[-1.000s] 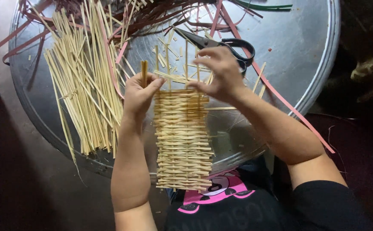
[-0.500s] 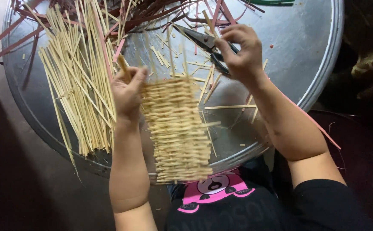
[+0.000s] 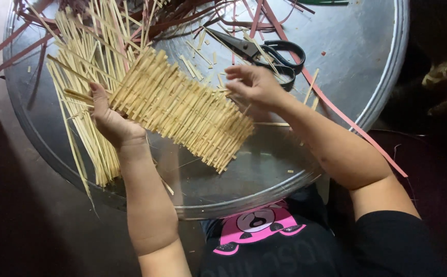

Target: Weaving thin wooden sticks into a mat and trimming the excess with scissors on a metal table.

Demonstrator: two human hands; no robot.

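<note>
A woven mat of pale bamboo strips (image 3: 182, 110) lies slanted over a round metal tray (image 3: 367, 61). My left hand (image 3: 111, 120) grips the mat's upper left end. My right hand (image 3: 254, 87) hovers at the mat's right end, fingers loosely curled, with a thin strip near its fingertips; whether it holds the strip I cannot tell. Black scissors (image 3: 267, 51) lie on the tray just beyond my right hand.
A loose bundle of long pale bamboo strips (image 3: 85, 66) lies on the tray's left side. Dark red and brown strips (image 3: 192, 18) are piled at the far edge, and one pink strip (image 3: 336, 107) runs off the right. Short offcuts are scattered about.
The mat has swung from upright to a slant, its top end going left with my left hand. My right hand has come back from the scissors to the mat's right end.
</note>
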